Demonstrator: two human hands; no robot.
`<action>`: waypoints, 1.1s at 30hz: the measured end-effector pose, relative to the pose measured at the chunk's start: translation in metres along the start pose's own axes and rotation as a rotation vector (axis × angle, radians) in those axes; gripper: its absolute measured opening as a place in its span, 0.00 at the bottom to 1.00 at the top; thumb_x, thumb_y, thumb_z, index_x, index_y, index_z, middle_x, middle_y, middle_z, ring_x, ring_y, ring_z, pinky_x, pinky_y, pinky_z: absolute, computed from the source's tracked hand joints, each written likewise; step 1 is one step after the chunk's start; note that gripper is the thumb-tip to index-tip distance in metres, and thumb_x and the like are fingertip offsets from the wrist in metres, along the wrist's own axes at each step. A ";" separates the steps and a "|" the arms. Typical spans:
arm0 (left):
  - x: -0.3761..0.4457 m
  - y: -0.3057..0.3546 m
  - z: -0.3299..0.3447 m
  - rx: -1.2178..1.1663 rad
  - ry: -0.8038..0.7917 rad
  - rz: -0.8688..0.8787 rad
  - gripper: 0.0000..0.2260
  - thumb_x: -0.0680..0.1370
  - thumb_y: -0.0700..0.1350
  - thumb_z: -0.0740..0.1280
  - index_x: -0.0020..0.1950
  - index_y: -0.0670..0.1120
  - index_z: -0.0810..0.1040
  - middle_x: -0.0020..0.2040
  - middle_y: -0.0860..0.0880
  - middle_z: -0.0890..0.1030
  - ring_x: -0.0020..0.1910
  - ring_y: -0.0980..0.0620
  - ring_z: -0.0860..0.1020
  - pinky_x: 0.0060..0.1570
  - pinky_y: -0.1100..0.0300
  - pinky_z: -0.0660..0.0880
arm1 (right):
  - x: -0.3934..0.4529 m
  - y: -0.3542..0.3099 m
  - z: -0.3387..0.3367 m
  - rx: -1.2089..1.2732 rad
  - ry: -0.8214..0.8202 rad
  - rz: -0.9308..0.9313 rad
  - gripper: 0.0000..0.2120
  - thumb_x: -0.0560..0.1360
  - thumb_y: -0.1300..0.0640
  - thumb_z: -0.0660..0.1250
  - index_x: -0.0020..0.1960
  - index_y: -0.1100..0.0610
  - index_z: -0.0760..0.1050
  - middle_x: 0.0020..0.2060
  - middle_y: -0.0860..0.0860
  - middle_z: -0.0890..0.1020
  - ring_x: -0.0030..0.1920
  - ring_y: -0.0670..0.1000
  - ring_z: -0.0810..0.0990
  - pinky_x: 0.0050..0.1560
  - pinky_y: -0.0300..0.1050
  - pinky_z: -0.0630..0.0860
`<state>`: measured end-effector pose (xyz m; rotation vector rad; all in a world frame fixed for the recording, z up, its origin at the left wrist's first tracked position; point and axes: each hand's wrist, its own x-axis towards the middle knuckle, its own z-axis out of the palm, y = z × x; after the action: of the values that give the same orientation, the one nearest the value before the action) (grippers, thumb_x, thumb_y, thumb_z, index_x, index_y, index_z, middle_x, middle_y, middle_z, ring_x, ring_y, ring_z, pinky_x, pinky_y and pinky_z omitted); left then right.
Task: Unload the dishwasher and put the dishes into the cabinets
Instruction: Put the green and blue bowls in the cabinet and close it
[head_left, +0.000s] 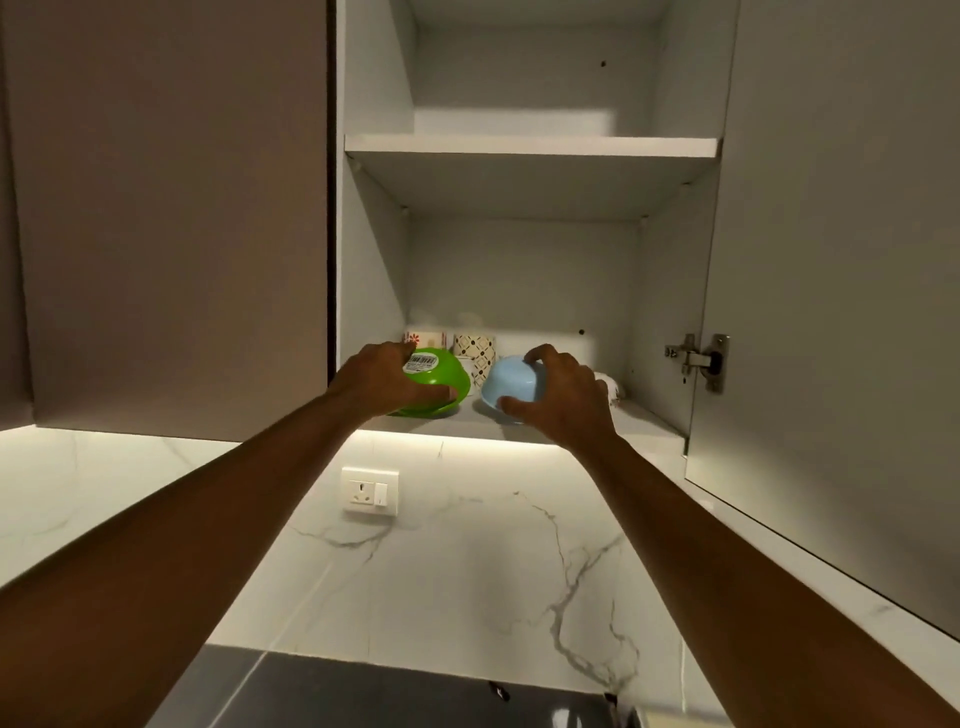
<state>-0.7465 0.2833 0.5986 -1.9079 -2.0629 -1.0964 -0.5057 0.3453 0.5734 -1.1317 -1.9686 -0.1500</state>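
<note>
Both arms reach up into an open wall cabinet. My left hand (382, 387) grips a green plastic bowl (441, 371), upside down with a barcode sticker on its base, at the front left of the bottom shelf (644, 415). My right hand (563, 397) grips a light blue bowl (511, 382), also upside down, just to the right of the green one. Both bowls are at the shelf's front edge. Behind them stand patterned mugs (474, 347) against the back wall. A white object (610, 387) is partly hidden behind my right hand.
The cabinet's upper shelf (530, 145) shows nothing on it. Its door (831, 260) hangs open at the right with a metal hinge (701, 358). A closed brown cabinet door (171, 208) is at the left. Below are a marble backsplash, a wall socket (370, 491) and a dark countertop (363, 696).
</note>
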 end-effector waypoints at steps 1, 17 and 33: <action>0.009 -0.002 0.002 0.027 -0.025 -0.006 0.42 0.62 0.71 0.73 0.70 0.49 0.74 0.62 0.48 0.81 0.54 0.48 0.80 0.50 0.56 0.79 | 0.006 0.002 0.007 -0.001 -0.017 0.003 0.36 0.66 0.37 0.75 0.67 0.51 0.69 0.60 0.53 0.77 0.58 0.57 0.76 0.58 0.52 0.73; 0.056 -0.028 0.031 0.029 -0.226 -0.065 0.57 0.49 0.81 0.66 0.70 0.50 0.72 0.67 0.48 0.76 0.52 0.52 0.72 0.50 0.57 0.74 | 0.044 0.022 0.044 -0.002 -0.173 0.015 0.33 0.69 0.35 0.73 0.66 0.52 0.70 0.57 0.54 0.80 0.55 0.55 0.79 0.55 0.52 0.78; 0.039 -0.040 0.057 -0.049 -0.032 -0.053 0.54 0.58 0.82 0.60 0.75 0.52 0.63 0.71 0.45 0.74 0.65 0.42 0.75 0.62 0.49 0.74 | 0.038 0.024 0.048 0.005 -0.173 0.053 0.39 0.72 0.35 0.69 0.75 0.51 0.61 0.63 0.59 0.75 0.62 0.60 0.75 0.62 0.57 0.75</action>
<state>-0.7691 0.3503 0.5612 -1.9157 -2.1344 -1.1459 -0.5253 0.4068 0.5629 -1.2274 -2.0867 -0.0197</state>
